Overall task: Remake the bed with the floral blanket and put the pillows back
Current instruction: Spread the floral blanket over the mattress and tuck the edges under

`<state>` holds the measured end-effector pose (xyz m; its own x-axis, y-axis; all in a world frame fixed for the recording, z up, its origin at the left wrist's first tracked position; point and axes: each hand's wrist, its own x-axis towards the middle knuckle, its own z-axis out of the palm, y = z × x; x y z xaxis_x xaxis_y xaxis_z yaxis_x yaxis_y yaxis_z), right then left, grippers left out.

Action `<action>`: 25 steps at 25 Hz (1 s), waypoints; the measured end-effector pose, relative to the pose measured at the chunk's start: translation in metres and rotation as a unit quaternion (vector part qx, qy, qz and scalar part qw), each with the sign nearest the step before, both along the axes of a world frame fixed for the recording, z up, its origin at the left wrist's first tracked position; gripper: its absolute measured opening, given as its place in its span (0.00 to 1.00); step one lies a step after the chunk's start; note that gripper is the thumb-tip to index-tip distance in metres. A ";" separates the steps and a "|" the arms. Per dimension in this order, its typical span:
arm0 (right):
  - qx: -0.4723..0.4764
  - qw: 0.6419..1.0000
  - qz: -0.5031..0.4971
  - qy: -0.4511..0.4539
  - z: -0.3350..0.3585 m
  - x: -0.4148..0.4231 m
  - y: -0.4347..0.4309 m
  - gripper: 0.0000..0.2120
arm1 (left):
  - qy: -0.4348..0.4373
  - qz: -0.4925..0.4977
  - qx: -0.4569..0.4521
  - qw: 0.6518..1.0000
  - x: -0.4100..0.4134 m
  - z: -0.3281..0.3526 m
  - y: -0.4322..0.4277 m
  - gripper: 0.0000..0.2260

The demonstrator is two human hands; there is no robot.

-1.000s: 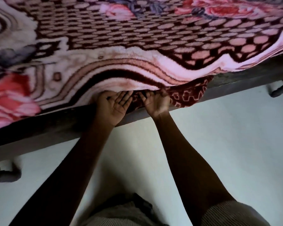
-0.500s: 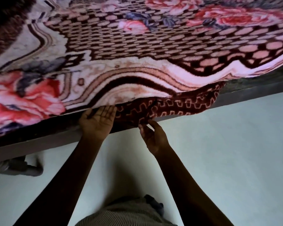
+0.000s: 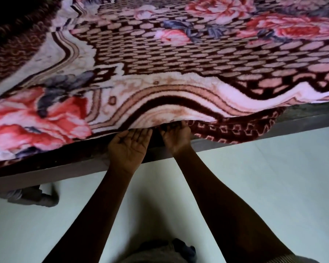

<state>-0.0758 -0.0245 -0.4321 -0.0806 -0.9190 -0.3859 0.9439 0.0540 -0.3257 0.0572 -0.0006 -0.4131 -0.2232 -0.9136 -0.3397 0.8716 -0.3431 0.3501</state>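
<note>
- Left hand [image 3: 129,147]: flat, palm-up under pink floral plush blanket [image 3: 179,63] edge, holds nothing.
- Right hand [image 3: 176,138]: curled at dark-red hem [image 3: 235,132], grip unclear.
- Tuck evenly, working frame-right.

No text, label, brand, number or sign readable anywhere in view. Floral blanket [image 3: 179,59] carries pattern only: roses, rows of ovals, and a blocky key border on the dark edge hanging at near right. None of it forms letters or figures.
</note>
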 end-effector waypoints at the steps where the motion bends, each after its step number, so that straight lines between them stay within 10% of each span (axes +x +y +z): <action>1: 0.002 1.000 -0.004 0.009 -0.002 0.000 0.002 0.16 | -0.031 0.008 0.030 0.999 -0.005 0.000 0.003 0.13; 12: 0.102 0.967 -0.233 0.021 -0.033 -0.087 0.093 0.09 | -0.112 -0.096 0.041 0.988 -0.074 0.003 0.026 0.14; 25: 0.186 0.951 -0.159 0.187 -0.002 -0.151 0.065 0.07 | 0.021 -0.156 -0.019 0.987 -0.147 -0.012 -0.020 0.24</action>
<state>-0.2272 0.0402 -0.4344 -0.5270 -0.6307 -0.5696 0.7537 -0.0372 -0.6562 -0.0903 -0.0202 -0.4250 -0.5089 -0.8103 -0.2907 0.7392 -0.5844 0.3348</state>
